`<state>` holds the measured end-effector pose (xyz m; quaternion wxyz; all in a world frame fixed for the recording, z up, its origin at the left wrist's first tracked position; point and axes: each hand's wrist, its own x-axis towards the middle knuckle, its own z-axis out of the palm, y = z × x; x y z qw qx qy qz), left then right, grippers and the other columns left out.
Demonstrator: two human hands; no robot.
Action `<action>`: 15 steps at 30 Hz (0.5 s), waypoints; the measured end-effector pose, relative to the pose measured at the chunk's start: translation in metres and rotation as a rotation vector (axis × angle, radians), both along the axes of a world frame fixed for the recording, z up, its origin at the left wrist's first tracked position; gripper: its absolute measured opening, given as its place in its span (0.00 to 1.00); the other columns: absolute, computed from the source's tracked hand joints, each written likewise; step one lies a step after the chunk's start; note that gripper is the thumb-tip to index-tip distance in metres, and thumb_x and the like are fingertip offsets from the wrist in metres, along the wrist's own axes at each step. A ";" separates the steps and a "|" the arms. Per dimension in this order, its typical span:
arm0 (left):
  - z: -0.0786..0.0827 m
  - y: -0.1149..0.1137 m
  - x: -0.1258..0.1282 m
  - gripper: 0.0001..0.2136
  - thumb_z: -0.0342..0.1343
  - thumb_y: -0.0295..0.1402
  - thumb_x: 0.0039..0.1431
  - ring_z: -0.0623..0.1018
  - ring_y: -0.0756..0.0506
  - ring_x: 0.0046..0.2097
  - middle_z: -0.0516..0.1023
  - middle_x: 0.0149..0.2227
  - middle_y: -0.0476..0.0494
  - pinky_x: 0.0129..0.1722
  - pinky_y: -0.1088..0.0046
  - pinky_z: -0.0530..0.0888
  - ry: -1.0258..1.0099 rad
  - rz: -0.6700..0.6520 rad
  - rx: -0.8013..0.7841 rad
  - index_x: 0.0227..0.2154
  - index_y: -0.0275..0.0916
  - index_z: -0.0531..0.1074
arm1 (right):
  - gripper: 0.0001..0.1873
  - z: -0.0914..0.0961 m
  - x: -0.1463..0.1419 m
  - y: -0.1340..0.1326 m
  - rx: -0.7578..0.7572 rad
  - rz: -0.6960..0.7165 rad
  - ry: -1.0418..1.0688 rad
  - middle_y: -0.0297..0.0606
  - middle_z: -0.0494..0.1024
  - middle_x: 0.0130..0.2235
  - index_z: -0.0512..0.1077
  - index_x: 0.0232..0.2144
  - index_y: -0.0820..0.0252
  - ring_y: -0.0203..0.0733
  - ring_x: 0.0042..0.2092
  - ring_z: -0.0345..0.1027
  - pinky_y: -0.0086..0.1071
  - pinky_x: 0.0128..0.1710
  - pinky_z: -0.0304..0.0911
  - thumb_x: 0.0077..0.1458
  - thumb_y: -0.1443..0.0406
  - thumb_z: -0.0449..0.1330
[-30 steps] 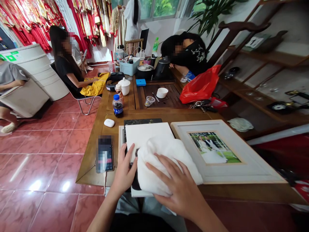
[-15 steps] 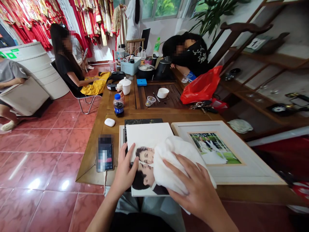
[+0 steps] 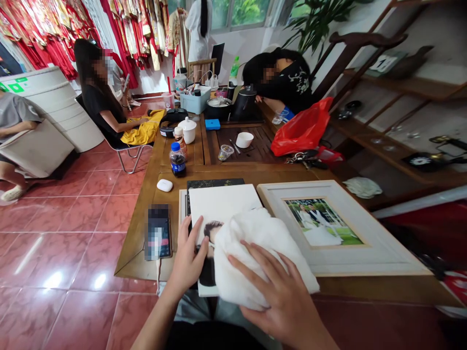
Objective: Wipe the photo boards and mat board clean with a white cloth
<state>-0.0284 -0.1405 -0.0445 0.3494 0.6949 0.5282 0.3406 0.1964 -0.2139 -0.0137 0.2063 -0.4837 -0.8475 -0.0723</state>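
Spread-fingered right hand [image 3: 279, 284] has slid the white cloth [image 3: 251, 224] leftward over the portrait print [image 3: 219, 201], left hand [image 3: 188, 260] open at its edge, so wiping seems unfinished

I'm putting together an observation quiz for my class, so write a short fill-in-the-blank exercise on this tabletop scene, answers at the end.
1. The right hand is spread over a cloth whose colour is ____.
2. The left hand touches the printed panel near its ____ edge.
3. The cap on the dark drink bottle is ____.
4. Beyond the framed photo, the plastic bag is ____.

Missing words: white; left; blue; red.
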 end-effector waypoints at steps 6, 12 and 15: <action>0.000 -0.001 0.001 0.23 0.46 0.38 0.74 0.48 0.39 0.75 0.49 0.73 0.42 0.72 0.50 0.48 0.006 -0.008 -0.011 0.68 0.51 0.58 | 0.38 -0.003 0.030 0.005 0.017 -0.150 0.019 0.50 0.63 0.65 0.55 0.69 0.47 0.59 0.59 0.64 0.50 0.55 0.55 0.58 0.58 0.58; -0.002 -0.001 0.001 0.23 0.47 0.37 0.73 0.48 0.39 0.75 0.49 0.73 0.42 0.72 0.50 0.48 0.004 -0.007 0.004 0.68 0.50 0.58 | 0.37 -0.002 0.026 0.013 -0.003 -0.132 0.023 0.50 0.62 0.66 0.56 0.69 0.48 0.60 0.60 0.63 0.51 0.54 0.56 0.59 0.58 0.59; -0.003 -0.001 0.001 0.23 0.47 0.37 0.73 0.49 0.38 0.74 0.49 0.73 0.41 0.72 0.49 0.50 0.004 0.000 0.014 0.68 0.50 0.58 | 0.37 0.001 0.011 0.019 -0.022 -0.076 0.014 0.50 0.62 0.66 0.58 0.68 0.49 0.60 0.62 0.60 0.52 0.57 0.53 0.57 0.58 0.60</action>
